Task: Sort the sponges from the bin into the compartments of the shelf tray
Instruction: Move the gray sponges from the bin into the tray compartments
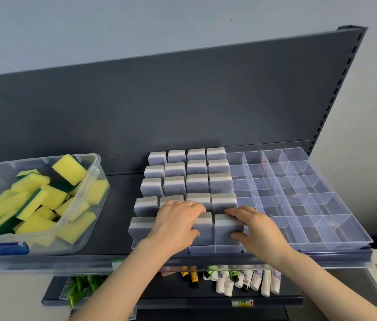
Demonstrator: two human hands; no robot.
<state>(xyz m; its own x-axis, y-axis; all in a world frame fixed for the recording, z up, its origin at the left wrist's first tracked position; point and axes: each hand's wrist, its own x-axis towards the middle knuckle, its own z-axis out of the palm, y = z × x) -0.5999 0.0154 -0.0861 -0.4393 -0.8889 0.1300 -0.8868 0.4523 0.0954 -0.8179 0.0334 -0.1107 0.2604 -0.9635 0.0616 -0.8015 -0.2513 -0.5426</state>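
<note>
At the lower centre of the frame, both hands work the front row of the shelf tray (335, 230). The left hand (178, 224) holds a front-row sponge (203, 228), fingers (192, 206) curled over its top and thumb against its face. The right hand (255, 229) grips the end sponge (226, 230) just beside it the same way, fingers (236, 213) hooked over the top edge.

The grey sponges (196, 181) fill the tray's left half and stand well above the low clear dividers, packed against one another. That tight fit is the main risk. Pressing one down at an angle could catch its edge on a divider, and squeezed foam could spring back up. A sideways shove could lean a neighbour out of its compartment. The two gripped sponges sit at the tray's front edge, so one that slips would likely drop towards the lower shelf (206, 300).

At the left of the frame, the bin (95, 167) holds many yellow sponges (32, 205). The tray's right half stands bare.
</note>
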